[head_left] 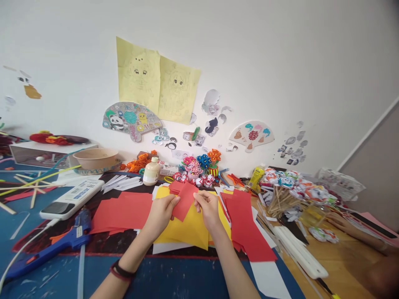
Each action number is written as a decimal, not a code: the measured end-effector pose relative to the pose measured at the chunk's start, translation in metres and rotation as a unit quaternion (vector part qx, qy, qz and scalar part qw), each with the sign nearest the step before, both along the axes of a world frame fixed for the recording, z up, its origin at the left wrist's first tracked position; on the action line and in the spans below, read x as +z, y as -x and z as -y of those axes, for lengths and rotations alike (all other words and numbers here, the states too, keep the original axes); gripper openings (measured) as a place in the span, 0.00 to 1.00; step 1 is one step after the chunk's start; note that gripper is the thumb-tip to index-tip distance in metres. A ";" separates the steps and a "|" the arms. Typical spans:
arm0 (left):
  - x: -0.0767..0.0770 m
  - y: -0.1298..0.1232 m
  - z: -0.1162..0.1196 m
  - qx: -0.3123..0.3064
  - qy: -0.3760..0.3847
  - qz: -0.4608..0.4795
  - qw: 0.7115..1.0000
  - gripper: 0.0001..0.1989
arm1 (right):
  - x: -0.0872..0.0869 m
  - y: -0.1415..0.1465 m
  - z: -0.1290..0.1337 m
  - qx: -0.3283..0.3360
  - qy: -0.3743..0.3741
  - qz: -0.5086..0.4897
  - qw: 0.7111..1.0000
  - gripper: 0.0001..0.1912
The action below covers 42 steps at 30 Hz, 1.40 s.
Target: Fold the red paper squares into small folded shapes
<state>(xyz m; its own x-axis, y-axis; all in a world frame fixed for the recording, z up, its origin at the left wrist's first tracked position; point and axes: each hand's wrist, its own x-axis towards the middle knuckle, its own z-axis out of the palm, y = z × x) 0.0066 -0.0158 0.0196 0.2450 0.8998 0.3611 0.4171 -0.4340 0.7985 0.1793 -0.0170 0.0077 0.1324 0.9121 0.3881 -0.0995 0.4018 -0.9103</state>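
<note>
Between my two hands is a small red paper piece (pixel 186 202), held up over the yellow paper sheets (pixel 190 232). My left hand (pixel 162 212) pinches its left edge between thumb and fingers. At its upper right edge, my right hand (pixel 207 207) grips it with the fingertips. Another bit of red paper shows just behind it. A stack of red paper (pixel 121 211) lies left of my left hand, and a second red paper stack (pixel 246 224) lies to the right of my right hand. White sheets stick out from under the yellow ones.
A blue glue gun (pixel 67 245) and white power strip (pixel 73 199) lie left. A glue bottle (pixel 151 172) and small craft flowers (pixel 202 164) stand behind. Rightward are candy-topped sticks (pixel 282 199), a white bar-shaped strip (pixel 301 251) and another person's arm (pixel 358 230).
</note>
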 end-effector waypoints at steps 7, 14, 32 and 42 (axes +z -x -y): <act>-0.003 0.002 -0.004 0.021 0.021 -0.023 0.999 0.18 | -0.003 -0.001 -0.003 -0.019 -0.012 -0.012 1.000 0.12; -0.002 0.003 -0.002 -0.009 0.048 0.009 0.999 0.16 | -0.007 -0.007 -0.008 -0.012 0.006 -0.022 1.000 0.10; -0.009 -0.004 0.000 -0.026 -0.030 -0.057 0.998 0.15 | -0.013 -0.006 -0.009 0.096 0.048 0.097 0.990 0.12; -0.015 -0.014 0.003 -0.036 -0.014 -0.061 0.997 0.11 | -0.010 0.000 -0.006 0.097 0.038 0.117 0.988 0.12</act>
<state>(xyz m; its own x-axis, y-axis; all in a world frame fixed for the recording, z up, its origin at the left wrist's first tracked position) 0.0208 -0.0187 0.0041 0.3527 0.8679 0.3498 0.4775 -0.4884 0.7303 0.1791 -0.0110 -0.0018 -0.1325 0.9389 0.3177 0.0487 0.3263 -0.9440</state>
